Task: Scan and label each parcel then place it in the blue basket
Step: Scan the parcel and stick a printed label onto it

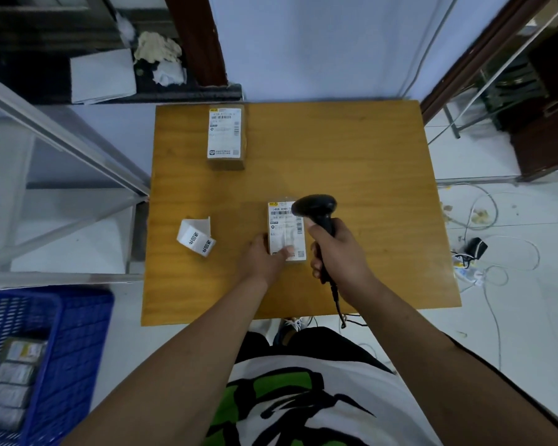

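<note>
A wooden table [368, 149] stands below the camera, and two small cardboard parcels lie on it; the near parcel [286, 231] rests flat near the middle of the tabletop with its white shipping label facing up, and the far parcel [226, 136] sits well apart from it toward the back left edge, its label also upward. The left hand [263, 259] lies against the near parcel's left side, the thumb stretched across the lower part of the label and pressing it down, while the remaining fingers curl along the box's left edge; whether they grip under it cannot be told. The right hand [339, 252] is wrapped tightly around the handle of a black barcode scanner [316, 209], fingers pressed together in a fist; the scanner's head hangs over the upper right corner of the near parcel, pointed down toward the barcode, and its cable [337, 300] trails off the table's front edge. A strip of white labels [196, 236] with black printed characters lies curled on the table to the left of the left hand, near but not touching it. The blue basket [71, 333] sits on the floor at the lower left, with several parcels lined up inside it along its left wall.
</note>
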Action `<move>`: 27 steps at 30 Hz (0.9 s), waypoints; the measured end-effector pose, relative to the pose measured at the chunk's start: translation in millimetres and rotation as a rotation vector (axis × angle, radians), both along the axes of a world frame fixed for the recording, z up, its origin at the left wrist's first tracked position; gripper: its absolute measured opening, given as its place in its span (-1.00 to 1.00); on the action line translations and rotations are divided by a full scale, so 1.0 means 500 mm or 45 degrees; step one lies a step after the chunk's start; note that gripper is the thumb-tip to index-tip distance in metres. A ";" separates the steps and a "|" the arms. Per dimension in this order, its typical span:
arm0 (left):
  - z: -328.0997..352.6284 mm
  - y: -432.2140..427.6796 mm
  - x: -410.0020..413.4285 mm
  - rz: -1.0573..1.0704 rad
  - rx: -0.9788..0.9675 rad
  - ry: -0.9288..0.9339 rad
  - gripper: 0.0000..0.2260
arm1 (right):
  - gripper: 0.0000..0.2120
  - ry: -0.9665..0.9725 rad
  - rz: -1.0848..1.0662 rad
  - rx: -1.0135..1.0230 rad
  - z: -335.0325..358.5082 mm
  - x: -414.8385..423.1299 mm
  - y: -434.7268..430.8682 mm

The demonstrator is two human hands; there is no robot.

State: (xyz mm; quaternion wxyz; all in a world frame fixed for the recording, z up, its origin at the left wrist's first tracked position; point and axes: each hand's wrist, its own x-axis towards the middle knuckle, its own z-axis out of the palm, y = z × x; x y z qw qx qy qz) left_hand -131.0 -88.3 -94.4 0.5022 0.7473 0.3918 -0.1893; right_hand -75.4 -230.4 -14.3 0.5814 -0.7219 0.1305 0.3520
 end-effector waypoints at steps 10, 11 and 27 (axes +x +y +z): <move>-0.021 0.005 -0.010 0.006 -0.039 -0.067 -0.66 | -0.67 -0.014 0.071 -0.117 0.022 0.010 0.042; -0.017 0.004 -0.011 0.008 -0.034 -0.070 -0.69 | -0.66 -0.016 0.077 -0.121 0.022 0.011 0.042; -0.003 0.008 0.004 0.113 -0.043 0.018 -0.32 | -0.67 -0.352 0.192 -0.619 -0.052 0.080 -0.017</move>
